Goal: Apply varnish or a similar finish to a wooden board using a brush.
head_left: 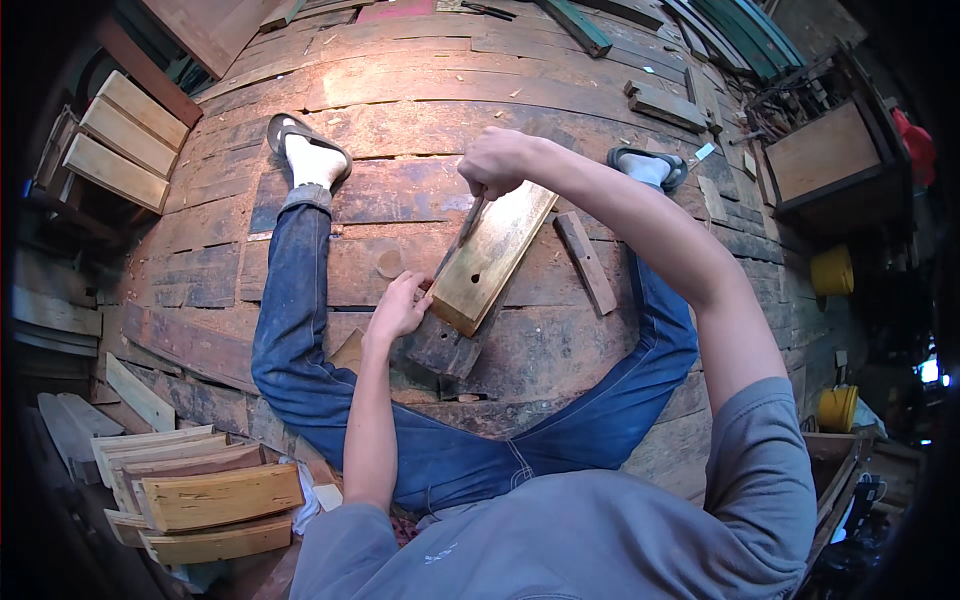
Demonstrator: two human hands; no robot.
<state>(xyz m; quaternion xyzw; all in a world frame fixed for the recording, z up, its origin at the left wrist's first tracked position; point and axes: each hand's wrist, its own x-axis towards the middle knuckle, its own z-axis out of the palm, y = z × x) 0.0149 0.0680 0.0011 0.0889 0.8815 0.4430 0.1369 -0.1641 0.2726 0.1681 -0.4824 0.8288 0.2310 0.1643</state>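
A yellowish wooden block (503, 247) with a small dark hole lies slanted between my legs, its near end resting over a darker wooden block (443, 347). My right hand (497, 162) is closed in a fist above its far left side, around the upper end of a slim flat tool (470, 222). That tool runs down along the block's left edge; its exact kind is unclear. At the near left corner, my left hand (400, 304) has its fingertips pressed against the block, apparently steadying it.
A loose wooden strip (585, 262) lies right of the block. Curved wooden pieces (220, 498) are stacked at lower left, pale slatted boards (127, 140) stand at far left. Sawdust covers the plank floor (400, 120). A cabinet (823, 160) and yellow bucket (832, 271) are at right.
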